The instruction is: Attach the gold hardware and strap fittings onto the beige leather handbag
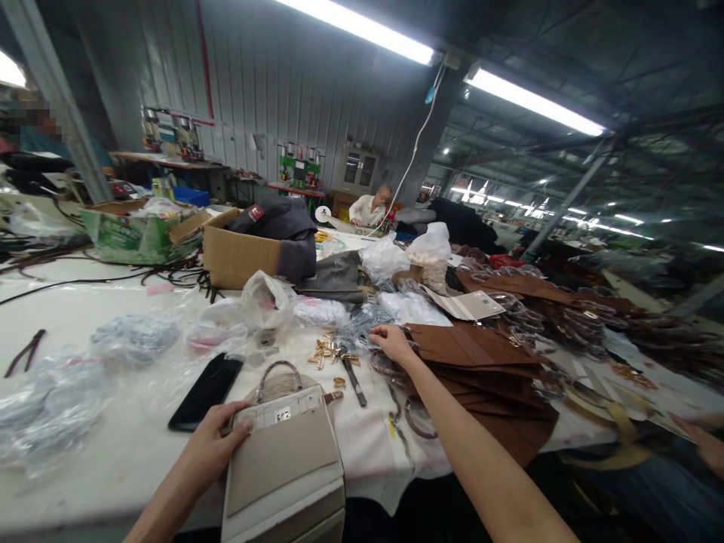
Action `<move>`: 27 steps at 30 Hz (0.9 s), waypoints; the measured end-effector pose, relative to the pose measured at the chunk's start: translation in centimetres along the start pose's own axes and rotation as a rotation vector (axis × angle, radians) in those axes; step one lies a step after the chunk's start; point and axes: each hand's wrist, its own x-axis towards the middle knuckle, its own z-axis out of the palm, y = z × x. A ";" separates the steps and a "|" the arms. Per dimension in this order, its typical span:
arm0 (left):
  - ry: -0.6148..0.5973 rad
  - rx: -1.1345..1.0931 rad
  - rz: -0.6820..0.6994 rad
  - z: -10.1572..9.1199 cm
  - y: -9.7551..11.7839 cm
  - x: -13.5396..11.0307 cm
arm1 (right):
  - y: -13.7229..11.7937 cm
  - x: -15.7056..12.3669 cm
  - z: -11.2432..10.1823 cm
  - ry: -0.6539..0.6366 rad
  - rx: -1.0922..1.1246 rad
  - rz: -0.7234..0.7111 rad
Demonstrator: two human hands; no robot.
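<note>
A beige handbag with a metal clasp and a wrapped handle stands at the table's near edge. My left hand rests on its upper left corner, thumb laid on the flap and fingers curled behind it. My right hand is stretched far forward, knuckles up, fingers bent down onto wrapped handles beside a stack of brown leather pieces. What the fingers hold, if anything, is hidden. Small gold fittings and a dark hand tool lie just left of that hand.
A black phone lies left of the bag. Clear plastic bags cover the white table. A cardboard box and a green carton stand behind. A seated person works at the far end; another hand shows at the right edge.
</note>
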 end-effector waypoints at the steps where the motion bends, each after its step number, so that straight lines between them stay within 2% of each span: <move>1: -0.002 0.002 0.004 0.0 0.1 0.0 | 0.1 0.0 0.1 0.002 0.033 0.009; 6: -0.005 0.006 0.013 0.0 -0.1 0.0 | -1.0 -0.2 -0.4 0.034 0.188 0.050; 10: -0.012 -0.022 0.002 0.2 -0.6 0.2 | -5.0 -2.9 -0.8 0.028 0.296 0.026; 12: -0.017 -0.024 -0.006 0.2 -0.5 0.0 | -7.9 -6.0 0.5 -0.051 0.352 0.000; 15: -0.015 -0.016 -0.013 0.1 -0.1 -0.5 | -12.3 -12.0 4.0 -0.251 0.414 -0.034; 17: -0.008 -0.013 -0.020 0.2 0.1 -0.7 | -14.7 -15.6 6.4 -0.303 0.432 -0.025; 19: 0.000 -0.020 -0.035 0.3 0.2 -0.9 | -16.2 -18.0 8.5 -0.288 0.428 0.009; 23: 0.017 -0.074 -0.070 0.4 0.2 -1.4 | -17.0 -19.4 10.9 -0.320 0.366 0.036; 27: 0.007 -0.212 -0.102 0.3 0.4 -1.9 | -17.0 -18.8 10.6 -0.257 0.141 -0.094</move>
